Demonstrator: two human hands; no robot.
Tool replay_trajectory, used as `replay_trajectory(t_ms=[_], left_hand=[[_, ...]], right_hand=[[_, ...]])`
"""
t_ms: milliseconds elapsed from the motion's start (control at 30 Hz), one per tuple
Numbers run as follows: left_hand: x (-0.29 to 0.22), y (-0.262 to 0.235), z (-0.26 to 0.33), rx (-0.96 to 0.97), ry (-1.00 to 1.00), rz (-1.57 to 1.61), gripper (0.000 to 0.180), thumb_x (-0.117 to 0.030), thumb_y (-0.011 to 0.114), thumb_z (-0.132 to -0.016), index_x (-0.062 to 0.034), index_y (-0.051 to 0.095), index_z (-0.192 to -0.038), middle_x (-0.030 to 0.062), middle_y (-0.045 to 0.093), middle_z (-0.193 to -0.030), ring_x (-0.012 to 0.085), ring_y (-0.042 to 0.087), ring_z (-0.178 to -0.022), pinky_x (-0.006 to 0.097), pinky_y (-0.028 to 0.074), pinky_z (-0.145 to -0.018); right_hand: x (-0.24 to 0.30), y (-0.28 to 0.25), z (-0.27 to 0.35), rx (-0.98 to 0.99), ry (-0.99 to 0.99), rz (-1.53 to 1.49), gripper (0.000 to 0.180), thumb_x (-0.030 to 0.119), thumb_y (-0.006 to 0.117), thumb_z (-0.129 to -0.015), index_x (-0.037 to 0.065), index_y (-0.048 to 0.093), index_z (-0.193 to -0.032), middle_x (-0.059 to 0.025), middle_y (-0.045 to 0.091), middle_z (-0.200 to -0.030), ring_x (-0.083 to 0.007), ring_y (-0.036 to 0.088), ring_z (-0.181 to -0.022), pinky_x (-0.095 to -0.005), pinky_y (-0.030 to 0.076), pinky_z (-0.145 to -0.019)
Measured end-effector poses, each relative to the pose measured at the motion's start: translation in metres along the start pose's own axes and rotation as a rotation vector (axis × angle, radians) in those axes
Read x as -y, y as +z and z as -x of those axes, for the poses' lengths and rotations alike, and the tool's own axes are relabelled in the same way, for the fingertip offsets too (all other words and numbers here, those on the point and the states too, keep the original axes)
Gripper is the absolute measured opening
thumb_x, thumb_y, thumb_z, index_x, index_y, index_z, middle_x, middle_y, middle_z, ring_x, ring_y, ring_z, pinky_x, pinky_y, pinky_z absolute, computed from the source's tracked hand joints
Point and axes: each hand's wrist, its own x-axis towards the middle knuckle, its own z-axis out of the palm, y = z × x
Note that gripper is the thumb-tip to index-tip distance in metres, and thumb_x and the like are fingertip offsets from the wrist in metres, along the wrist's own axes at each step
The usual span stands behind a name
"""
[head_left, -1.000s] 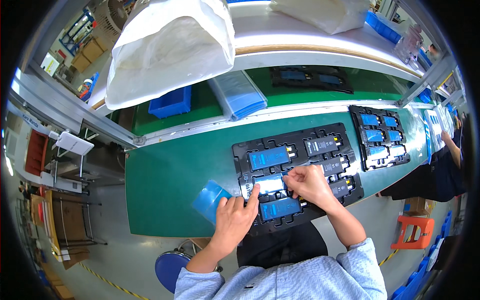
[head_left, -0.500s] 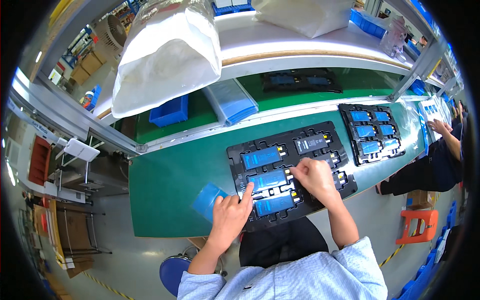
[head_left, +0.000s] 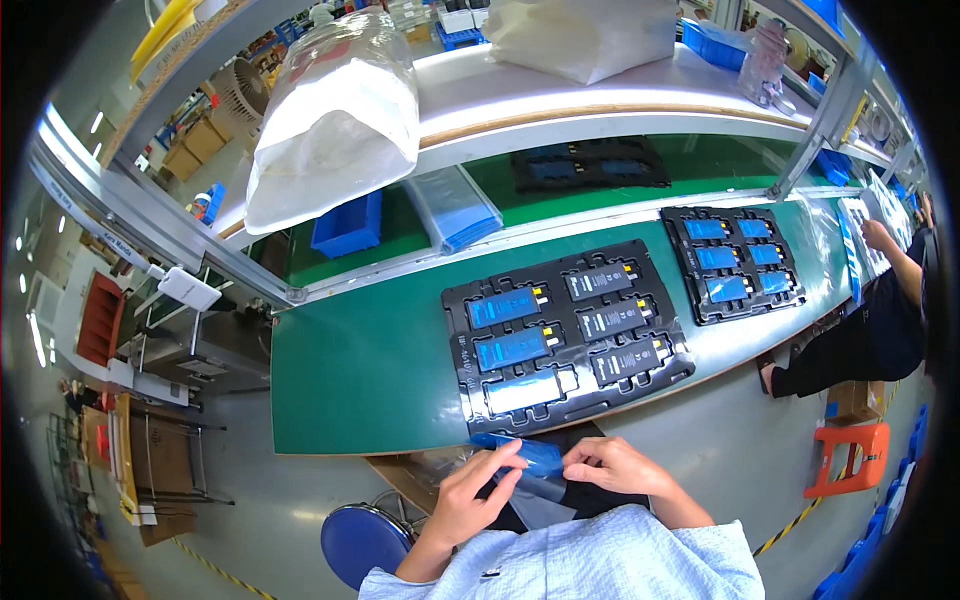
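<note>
In front of my body, just off the table's near edge, I hold a flat blue-faced battery (head_left: pixel 540 458) between both hands. My left hand (head_left: pixel 480 490) is closed at its left end, fingers curled. The thumb and fingers of my right hand (head_left: pixel 610 465) pinch its right end. Beyond them lies a black moulded tray (head_left: pixel 562 325). Two blue-faced batteries (head_left: pixel 512 347) sit in its left column, whose nearest slot shows bare shiny plastic. Several dark batteries (head_left: pixel 613 318) fill the right column. A pale translucent sheet (head_left: pixel 542 510) shows below my hands.
A second black tray (head_left: pixel 738 300) with several blue-faced batteries stands to the right. Behind are a blue bin (head_left: pixel 347 228), clear plastic bags (head_left: pixel 455 210) and a shelf (head_left: pixel 600 100). A blue stool (head_left: pixel 365 545) stands lower left; another person (head_left: pixel 885 290) works at far right.
Both hands have drawn back from the tray toward my body with a blue-faced battery. The tray's nearest left slot has lost its battery. The blue film at the tray's left no longer lies there.
</note>
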Motion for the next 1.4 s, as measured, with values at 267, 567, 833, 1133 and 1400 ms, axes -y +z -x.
replay_trajectory(t_ms=[267,567,833,1133,1400], left_hand=[[0.017,0.041,0.014,-0.046,-0.067,0.070,0.067,0.011,0.066,-0.079,0.0009,0.040,-0.139,0.0182,0.059,-0.125,0.0166,0.060,-0.103,0.029,0.049,-0.085],[0.004,0.050,-0.001,0.107,-0.110,0.410,0.085,0.014,0.067,-0.075,-0.0006,0.023,-0.147,0.0233,0.050,-0.133,0.0181,0.058,-0.106,0.032,0.048,-0.091],[0.017,0.061,0.001,0.209,-0.451,0.761,0.058,0.007,0.068,-0.081,0.0033,0.043,-0.134,0.0165,0.062,-0.113,0.0185,0.060,-0.104,0.032,0.047,-0.094],[0.013,0.083,0.003,0.025,-0.472,0.626,0.029,0.004,0.071,-0.081,0.0045,0.063,-0.110,0.0114,0.067,-0.104,0.0125,0.063,-0.095,0.026,0.051,-0.087],[0.017,0.092,0.003,0.076,-0.509,0.598,0.016,0.003,0.072,-0.081,0.0044,0.067,-0.097,0.0099,0.069,-0.091,0.0137,0.065,-0.085,0.028,0.054,-0.082]], right_hand=[[-0.044,0.016,0.028,-0.186,-0.116,-0.631,0.021,0.012,0.067,-0.090,-0.001,0.064,-0.105,-0.0050,0.064,-0.098,-0.0100,0.060,-0.088,-0.0256,0.049,-0.079],[-0.036,0.000,0.035,-0.310,-0.266,-0.601,0.010,0.007,0.066,-0.089,-0.002,0.064,-0.093,-0.0058,0.063,-0.091,-0.0120,0.059,-0.081,-0.0265,0.048,-0.072],[-0.022,-0.021,0.048,-0.448,-0.392,-0.068,0.012,0.005,0.072,-0.082,-0.002,0.065,-0.088,-0.0105,0.064,-0.085,-0.0190,0.061,-0.075,-0.0291,0.048,-0.066],[-0.019,-0.030,0.050,-0.487,-0.370,-0.038,0.017,0.009,0.077,-0.077,-0.002,0.067,-0.086,-0.0092,0.064,-0.087,-0.0176,0.061,-0.077,-0.0285,0.048,-0.070],[-0.041,-0.036,0.048,-0.375,-0.294,-0.308,0.009,0.003,0.071,-0.082,-0.003,0.068,-0.087,-0.0078,0.063,-0.090,-0.0134,0.058,-0.078,-0.0263,0.046,-0.067]])
